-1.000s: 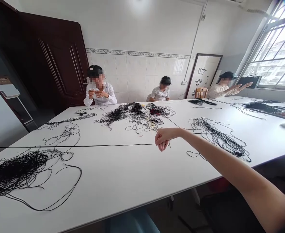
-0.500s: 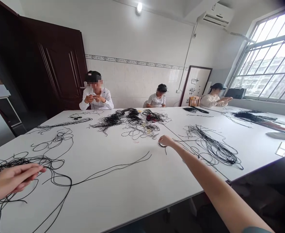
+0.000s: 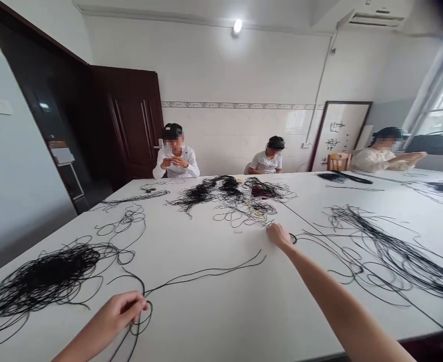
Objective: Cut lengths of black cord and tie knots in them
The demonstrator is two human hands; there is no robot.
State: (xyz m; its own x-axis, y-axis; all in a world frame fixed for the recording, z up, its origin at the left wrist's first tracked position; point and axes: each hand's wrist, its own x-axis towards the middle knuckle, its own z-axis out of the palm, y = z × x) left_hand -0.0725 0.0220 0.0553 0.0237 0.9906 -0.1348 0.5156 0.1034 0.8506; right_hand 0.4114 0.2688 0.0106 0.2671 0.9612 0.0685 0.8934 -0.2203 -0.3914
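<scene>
My left hand (image 3: pixel 122 312) is low over the near left of the table, its fingers closed on a black cord (image 3: pixel 143 286). Loops of that cord hang below the fingertips, and two strands trail right across the tabletop. Farther out, my right hand (image 3: pixel 280 235) rests at the table with bent fingers around a small silvery object (image 3: pixel 269 222), mostly covered by the hand. A small dark cord coil (image 3: pixel 293 238) shows just right of that wrist, partly hidden.
A big black cord heap (image 3: pixel 56 271) lies left, and a tangled cord pile (image 3: pixel 225 191) with red and yellow bits sits mid-table. More long cords (image 3: pixel 391 251) spread at right. Three people sit along the far side of the white table (image 3: pixel 221 311).
The view has turned left. My left hand has moved right, away from the cord heap. My right hand now reaches the small silvery object, and the dark coil lies beside its wrist.
</scene>
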